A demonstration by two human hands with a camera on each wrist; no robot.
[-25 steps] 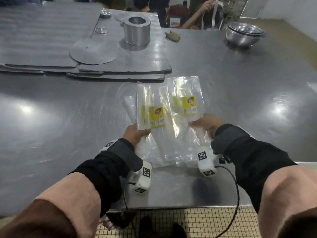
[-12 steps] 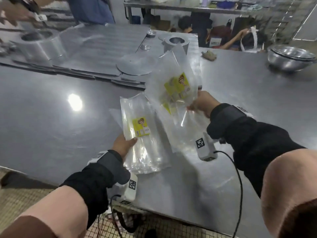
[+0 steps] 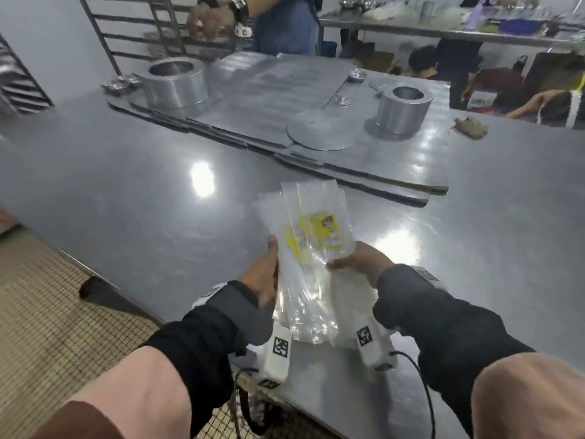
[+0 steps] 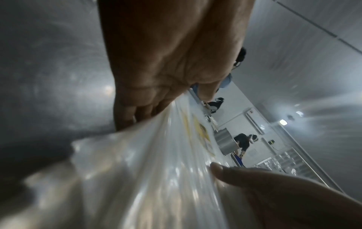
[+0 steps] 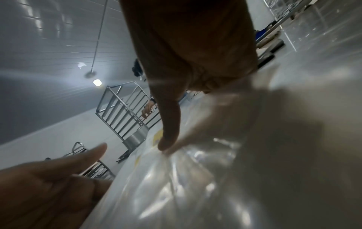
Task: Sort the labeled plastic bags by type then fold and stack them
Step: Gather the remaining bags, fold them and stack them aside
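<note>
Both hands meet on one bundle of clear plastic bags (image 3: 308, 267) raised above the near edge of the steel surface (image 3: 133, 198). The left hand (image 3: 264, 274) has a grasping grip along the bundle's left edge, thumb on top and fingers (image 4: 135, 117) underneath, as the left wrist view shows. The right hand (image 3: 361, 263) holds the right edge in its own grip, thumb (image 5: 168, 133) pressed on the top film while the other fingers lie hidden beneath the plastic. Yellow labels (image 3: 316, 229) show through the film just beyond both grips, and the bags fan out past them. Farther ahead of the grips, well apart from the bundle, flat grey sheets (image 3: 285, 99) lie stacked on the surface, carrying a wide metal ring (image 3: 172, 80) to the far left, a narrower metal cylinder (image 3: 402, 109) to the far right, and a thin round disc (image 3: 319, 129) between them. A crumpled brownish cloth (image 3: 471, 126) sits beyond the right grip, beside the sheets. Across the surface another person's hand (image 3: 205, 17) reaches near a metal rack (image 3: 152, 30). More people sit in the background on the right, behind the sheets.
</note>
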